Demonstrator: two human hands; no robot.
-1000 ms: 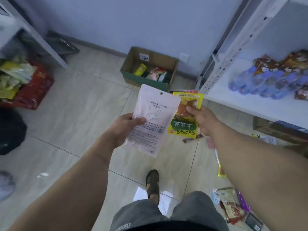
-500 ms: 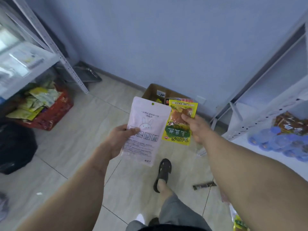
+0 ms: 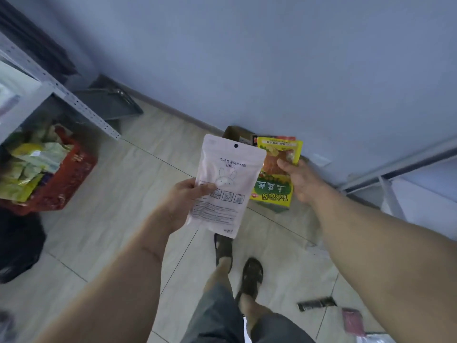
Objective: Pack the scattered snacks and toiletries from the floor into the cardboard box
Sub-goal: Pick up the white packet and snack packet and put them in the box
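Observation:
My left hand [image 3: 184, 201] grips a pale pink pouch with a rabbit drawing [image 3: 227, 169], held upright at the middle of the view. My right hand [image 3: 300, 183] pinches a yellow and green snack packet [image 3: 274, 191] just to its right, with another packet edge showing behind it. The cardboard box [image 3: 235, 134] stands on the floor against the blue wall, mostly hidden behind both packets. A dark snack bar [image 3: 316, 304] and a pink packet [image 3: 353, 320] lie on the tiles at the lower right.
A red basket [image 3: 64, 179] full of yellow-green packets sits under a metal shelf [image 3: 37, 90] on the left. A black bag [image 3: 19, 246] lies lower left. Another shelf frame [image 3: 400, 164] stands at right. My sandalled feet [image 3: 237, 263] are on the tiles below.
I have walked toward the box with both packets. The box now sits behind the packets, and the shelf with bottles has left the view.

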